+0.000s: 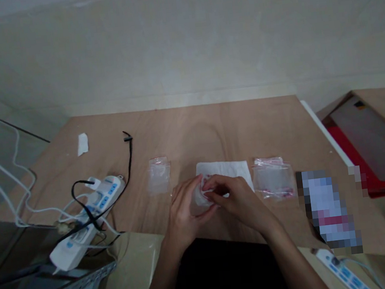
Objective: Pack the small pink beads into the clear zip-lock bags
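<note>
Near the front edge of the wooden table, my left hand (185, 205) is closed around a small clear zip bag (200, 195). The thumb and fingers of my right hand (236, 195) pinch at the bag's upper part; whether anything else is between them is hidden. Beneath and behind my hands lies a white paper sheet (240, 168). A flat clear zip bag (159, 175) rests to the left of my hands. Over on the right is a stack of clear zip bags (273, 177) with reddish seal edges.
A white power strip (103, 196) with plugs and tangled cords lies at the left, beside a black cable (131, 154). At the right are a pixelated object (330, 210), a second power strip (344, 273) and a box (369, 138). A paper scrap (82, 144) lies back left.
</note>
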The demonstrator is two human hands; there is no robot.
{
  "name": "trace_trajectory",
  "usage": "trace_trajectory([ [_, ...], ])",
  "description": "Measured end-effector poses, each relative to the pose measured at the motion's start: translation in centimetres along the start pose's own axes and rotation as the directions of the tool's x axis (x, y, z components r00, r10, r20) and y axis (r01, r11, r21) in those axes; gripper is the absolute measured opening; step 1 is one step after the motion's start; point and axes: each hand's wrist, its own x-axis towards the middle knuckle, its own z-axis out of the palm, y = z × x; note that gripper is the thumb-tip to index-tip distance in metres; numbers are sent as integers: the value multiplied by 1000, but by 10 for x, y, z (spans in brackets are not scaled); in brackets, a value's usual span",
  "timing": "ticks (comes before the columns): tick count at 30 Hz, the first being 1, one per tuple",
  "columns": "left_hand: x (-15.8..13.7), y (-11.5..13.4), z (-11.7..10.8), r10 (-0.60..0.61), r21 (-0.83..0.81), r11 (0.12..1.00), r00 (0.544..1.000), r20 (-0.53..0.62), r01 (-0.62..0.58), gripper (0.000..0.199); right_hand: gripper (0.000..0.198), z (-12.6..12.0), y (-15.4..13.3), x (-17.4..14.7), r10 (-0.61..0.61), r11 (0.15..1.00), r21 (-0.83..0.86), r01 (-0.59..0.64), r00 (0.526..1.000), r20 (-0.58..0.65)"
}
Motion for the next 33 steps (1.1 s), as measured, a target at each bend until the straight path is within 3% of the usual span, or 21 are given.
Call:
trace_trajectory([
  [6,-8,-1,13,-123,49,992,974,190,115,86,26,3,17,-9,-10,1000,-15,10,1000,3],
  [11,-9,5,20,-154,52,988,940,304,146,70,25,10,16,-24,37,999,12,-37,999,15],
  [14,-16,6,23,-179,78,983,944,275,164,59,21,11,19,-33,39,998,51,-38,999,-3],
  [18,-26,1,20,-167,152,978,968,189,139,48,21,5,40,-22,0,973,-229,-40,985,-170],
  [20,-28,-3,15,-166,192,972,971,173,132,44,25,1,55,-6,-19,942,-331,-49,980,-198],
  [26,-28,-11,4,-183,200,968,969,164,149,42,24,-1,81,36,-63,860,-509,42,998,-24],
  [33,-34,-15,3,-225,223,958,957,182,182,41,21,0,79,46,-79,764,-632,132,991,112],
])
